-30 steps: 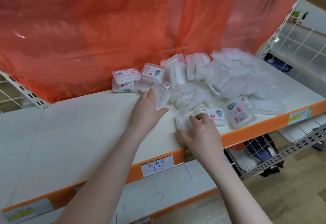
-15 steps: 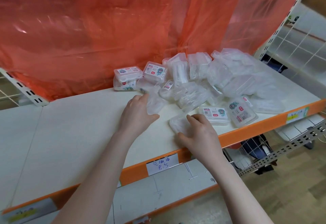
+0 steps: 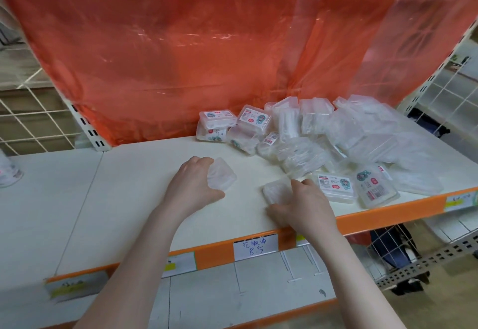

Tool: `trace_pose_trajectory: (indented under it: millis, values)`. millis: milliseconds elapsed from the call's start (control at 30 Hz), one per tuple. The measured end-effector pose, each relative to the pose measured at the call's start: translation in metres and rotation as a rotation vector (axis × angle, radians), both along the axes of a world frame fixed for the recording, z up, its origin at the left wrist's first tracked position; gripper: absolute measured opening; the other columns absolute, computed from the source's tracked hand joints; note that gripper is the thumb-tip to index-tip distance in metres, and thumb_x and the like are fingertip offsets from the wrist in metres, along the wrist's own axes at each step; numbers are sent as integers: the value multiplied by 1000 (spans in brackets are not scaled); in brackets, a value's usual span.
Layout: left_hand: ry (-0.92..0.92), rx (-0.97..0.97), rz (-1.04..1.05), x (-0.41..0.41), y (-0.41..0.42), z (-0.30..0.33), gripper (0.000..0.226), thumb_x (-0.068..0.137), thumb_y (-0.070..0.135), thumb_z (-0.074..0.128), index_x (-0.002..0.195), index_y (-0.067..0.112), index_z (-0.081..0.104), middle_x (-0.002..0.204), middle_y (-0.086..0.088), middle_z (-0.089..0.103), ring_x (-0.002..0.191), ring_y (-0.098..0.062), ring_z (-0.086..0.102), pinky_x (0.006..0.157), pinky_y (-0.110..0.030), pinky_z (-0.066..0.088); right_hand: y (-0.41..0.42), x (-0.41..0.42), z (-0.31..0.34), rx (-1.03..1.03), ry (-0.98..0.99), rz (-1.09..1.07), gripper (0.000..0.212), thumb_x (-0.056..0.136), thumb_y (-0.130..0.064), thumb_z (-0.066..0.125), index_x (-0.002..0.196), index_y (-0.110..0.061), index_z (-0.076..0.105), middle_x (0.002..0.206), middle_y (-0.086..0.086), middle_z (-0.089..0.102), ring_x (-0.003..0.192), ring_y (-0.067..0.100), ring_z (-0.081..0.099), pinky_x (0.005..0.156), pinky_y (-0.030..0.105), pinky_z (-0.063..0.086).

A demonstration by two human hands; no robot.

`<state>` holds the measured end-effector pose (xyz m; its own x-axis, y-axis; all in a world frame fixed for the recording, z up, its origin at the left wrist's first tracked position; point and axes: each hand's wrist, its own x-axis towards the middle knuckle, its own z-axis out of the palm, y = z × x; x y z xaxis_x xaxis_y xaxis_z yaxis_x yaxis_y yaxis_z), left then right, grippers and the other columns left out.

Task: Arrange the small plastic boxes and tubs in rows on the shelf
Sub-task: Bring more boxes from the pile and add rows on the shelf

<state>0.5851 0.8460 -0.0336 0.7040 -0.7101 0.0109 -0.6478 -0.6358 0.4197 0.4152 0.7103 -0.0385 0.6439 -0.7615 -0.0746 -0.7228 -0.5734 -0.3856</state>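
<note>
Left hand (image 3: 192,186) first: fingers curled over a clear tub (image 3: 222,177), thumb hooked round its near side, so it's gripping that tub against the shelf (image 3: 134,199). The tub sits tilted on the board, out on the open stretch at about nine o'clock from the heap. A grip like that reads as steering, sliding the tub onto free board where a row can begin.

Right hand (image 3: 304,205) now: fingers bent over a second clear box (image 3: 275,191), thumb down by the orange front edge (image 3: 388,211), clamped on it from above. That box lies flat near the front lip, between the left hand's tub and the labelled boxes. My read is it's being drawn clear of the heap in the same way.

Out from there, at three o'clock of the right hand, a labelled box (image 3: 333,186) lies flat with a labelled tub (image 3: 375,189) just beside it, both tight to the front edge. Behind them, at about one o'clock, the loose pile (image 3: 344,134) leans every which way against the red plastic sheet (image 3: 207,57). At its eleven o'clock end, two labelled boxes (image 3: 217,125) are stacked.

No row is formed yet; nearly all the stock is still heaped, so I'd call this early going. Below the front edge hangs a handwritten price tag (image 3: 254,249).
</note>
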Motion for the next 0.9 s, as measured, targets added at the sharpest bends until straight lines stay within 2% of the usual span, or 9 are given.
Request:
trace_pose_trajectory:
  millis: [233,367,533,733,900]
  values:
    - [-27,3,74,-11,18,6,77,70,34,75,137,18,41,129,-3,46,121,-21,42,92,-29,36,-3,4,-4,-83,20,106,43,72,-31,65,106,-8,52,110,9,50,108,30,47,80,31,38]
    - [-53,32,113,-21,31,8,77,70,35,75,136,19,42,127,-2,48,118,-20,44,90,-27,36,-10,5,-7,-167,15,188,39,73,-31,63,103,-9,53,107,9,52,103,30,50,75,31,36]
    - [-86,61,180,-31,55,12,76,70,33,75,137,20,42,127,-1,48,119,-19,43,90,-27,36,-10,13,-9,-174,-71,302,34,73,-31,64,98,-10,53,99,8,52,101,29,49,72,32,36]
    - [-99,82,253,-40,102,21,73,72,27,72,138,21,40,129,-1,45,123,-20,41,95,-28,36,26,25,0,-168,-111,432,28,73,-26,61,95,-12,51,87,1,40,97,26,48,64,29,32]
    - [-105,40,324,-44,161,30,74,71,26,72,138,21,41,128,-2,45,122,-22,41,94,-29,37,79,37,17,-179,-139,552,38,75,-36,60,102,-10,54,99,7,51,100,28,50,71,31,37]
